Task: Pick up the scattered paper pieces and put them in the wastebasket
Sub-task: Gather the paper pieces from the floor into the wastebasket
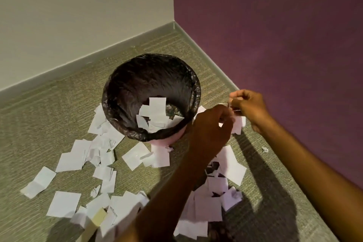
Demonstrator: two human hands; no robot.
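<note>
A round pink wastebasket lined with a black bag stands on the carpet near the room corner, with several white paper pieces lying inside. Many more white paper pieces are scattered over the floor around it. My left hand and my right hand meet just right of the basket's rim, above the floor. Both pinch a thin paper piece seen edge-on between them. More paper shows below the hands; whether it is held or lies on the floor is unclear.
A white wall on the left and a purple wall on the right meet at a corner behind the basket. A grey baseboard runs along both. A small crumpled scrap lies near the purple wall. A tan piece lies among the papers.
</note>
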